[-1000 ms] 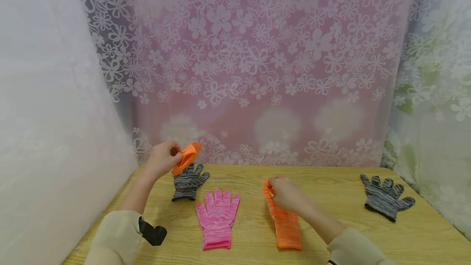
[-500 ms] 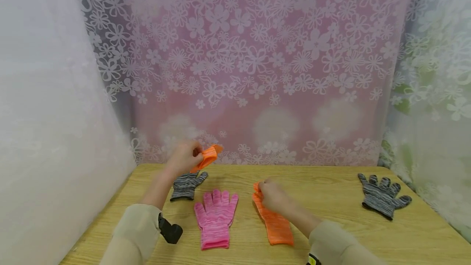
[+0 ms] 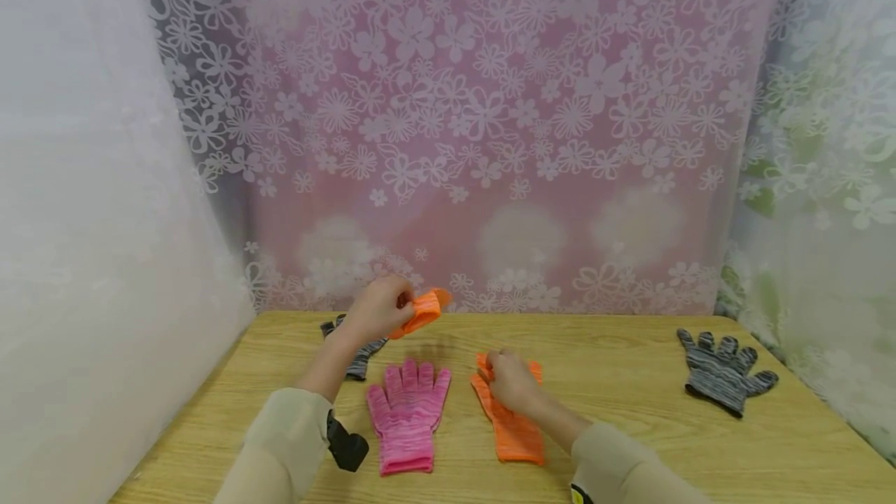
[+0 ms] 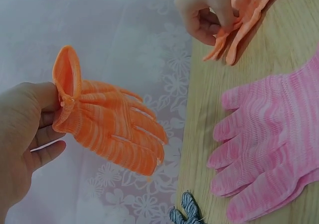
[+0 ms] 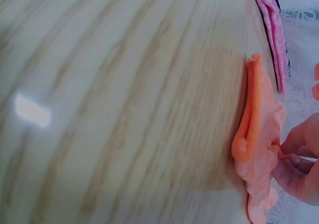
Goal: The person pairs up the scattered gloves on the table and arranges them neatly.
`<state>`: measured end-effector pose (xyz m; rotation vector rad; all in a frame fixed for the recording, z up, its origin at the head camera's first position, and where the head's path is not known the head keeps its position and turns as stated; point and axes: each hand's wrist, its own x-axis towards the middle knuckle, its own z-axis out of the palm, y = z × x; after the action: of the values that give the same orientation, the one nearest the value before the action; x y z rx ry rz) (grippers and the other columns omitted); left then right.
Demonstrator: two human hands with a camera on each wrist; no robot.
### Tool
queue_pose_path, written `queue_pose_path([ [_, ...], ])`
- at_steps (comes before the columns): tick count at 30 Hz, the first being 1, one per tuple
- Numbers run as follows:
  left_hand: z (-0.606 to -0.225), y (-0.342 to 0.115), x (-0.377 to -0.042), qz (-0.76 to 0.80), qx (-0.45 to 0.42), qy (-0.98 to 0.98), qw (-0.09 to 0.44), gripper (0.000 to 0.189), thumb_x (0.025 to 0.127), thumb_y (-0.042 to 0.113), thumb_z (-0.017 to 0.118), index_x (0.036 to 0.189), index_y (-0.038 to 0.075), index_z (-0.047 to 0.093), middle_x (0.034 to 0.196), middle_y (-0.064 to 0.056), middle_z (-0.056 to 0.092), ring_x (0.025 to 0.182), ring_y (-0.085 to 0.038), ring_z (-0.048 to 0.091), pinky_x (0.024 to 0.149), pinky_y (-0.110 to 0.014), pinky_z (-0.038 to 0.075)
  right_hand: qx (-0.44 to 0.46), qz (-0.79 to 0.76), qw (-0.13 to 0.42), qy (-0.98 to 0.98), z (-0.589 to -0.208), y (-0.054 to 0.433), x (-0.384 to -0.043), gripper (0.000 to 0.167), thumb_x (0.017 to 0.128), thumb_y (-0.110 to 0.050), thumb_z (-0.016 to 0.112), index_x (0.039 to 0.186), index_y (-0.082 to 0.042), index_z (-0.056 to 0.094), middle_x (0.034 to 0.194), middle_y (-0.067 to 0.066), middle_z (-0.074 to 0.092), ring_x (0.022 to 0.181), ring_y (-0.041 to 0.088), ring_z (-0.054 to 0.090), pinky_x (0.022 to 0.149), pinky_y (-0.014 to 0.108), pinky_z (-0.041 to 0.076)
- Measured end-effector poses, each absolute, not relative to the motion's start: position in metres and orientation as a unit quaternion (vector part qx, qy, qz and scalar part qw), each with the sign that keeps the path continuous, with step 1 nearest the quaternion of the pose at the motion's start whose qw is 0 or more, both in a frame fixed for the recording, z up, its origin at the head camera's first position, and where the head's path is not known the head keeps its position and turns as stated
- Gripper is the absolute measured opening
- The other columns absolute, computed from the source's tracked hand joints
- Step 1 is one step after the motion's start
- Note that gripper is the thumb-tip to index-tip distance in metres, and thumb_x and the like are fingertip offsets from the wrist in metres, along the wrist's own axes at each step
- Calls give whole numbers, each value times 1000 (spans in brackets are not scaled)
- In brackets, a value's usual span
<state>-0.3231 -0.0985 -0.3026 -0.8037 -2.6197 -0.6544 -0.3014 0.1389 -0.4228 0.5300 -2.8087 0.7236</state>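
Note:
My left hand [image 3: 381,308] pinches an orange knit glove [image 4: 117,122] by its cuff, holding it up above the table's back edge; in the left wrist view the cuff gapes and the fingers point away from the hand. A second orange glove [image 3: 516,435] lies on the table with its cuff toward me. My right hand [image 3: 514,381] pinches this one near its finger end, hiding part of it. The right wrist view shows its rolled cuff [image 5: 249,114] and the fingertips on the fabric. Between the two hands lies a pink glove [image 3: 409,418], fingers pointing away from me.
A grey-black glove [image 3: 726,373] lies at the table's right. Another grey-black glove [image 3: 360,360] is at the back left, partly behind my left forearm. Flowered curtains [image 3: 490,138] hang behind the wooden table [image 3: 630,379] and along both sides.
My left hand has carried its orange glove to the right, now overlapping the left grey glove's view. My right hand has shifted left, and the orange glove under it has slid left toward the pink one.

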Motion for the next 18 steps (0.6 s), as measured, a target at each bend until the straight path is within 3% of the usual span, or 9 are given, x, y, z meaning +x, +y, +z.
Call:
queue_pose_path([
  [5, -306, -96, -324, -234, -295, -913, 156, 2, 83, 8, 61, 84, 6, 62, 75, 2, 52, 63, -13, 46, 58, -28, 41, 169, 266, 78, -946, -421, 141, -298, 20, 73, 14, 59, 91, 3, 59, 80, 9, 50, 65, 17, 46, 53, 29, 40],
  [8, -308, -94, -324, -236, -301, -910, 157, 2, 83, 7, 61, 82, 8, 61, 74, 3, 51, 62, -13, 45, 57, -28, 41, 182, 287, 66, -938, -420, 146, -293, 24, 77, 10, 61, 101, 7, 58, 87, 13, 50, 65, 19, 46, 53, 30, 40],
  [13, -311, -91, -323, -234, -305, -910, 156, 3, 81, 5, 62, 83, 8, 61, 74, 3, 52, 62, -13, 45, 57, -28, 41, 236, 271, 38, -933, -417, 166, -278, 32, 80, 1, 65, 111, 5, 57, 105, 15, 54, 89, 29, 54, 67, 39, 46],
  [15, -311, -88, -322, -228, -305, -912, 153, 3, 81, 6, 62, 85, 6, 62, 75, 2, 52, 63, -13, 45, 57, -28, 41, 266, 248, 30, -931, -414, 177, -270, 33, 80, 0, 66, 111, 4, 57, 107, 14, 54, 96, 31, 54, 70, 39, 47],
  [18, -311, -85, -321, -219, -309, -914, 147, 5, 82, 8, 61, 86, 6, 63, 75, 2, 51, 63, -13, 45, 57, -28, 40, 323, 195, 41, -925, -409, 193, -259, 24, 80, -3, 67, 104, -1, 62, 99, 8, 56, 88, 24, 55, 68, 33, 47],
])
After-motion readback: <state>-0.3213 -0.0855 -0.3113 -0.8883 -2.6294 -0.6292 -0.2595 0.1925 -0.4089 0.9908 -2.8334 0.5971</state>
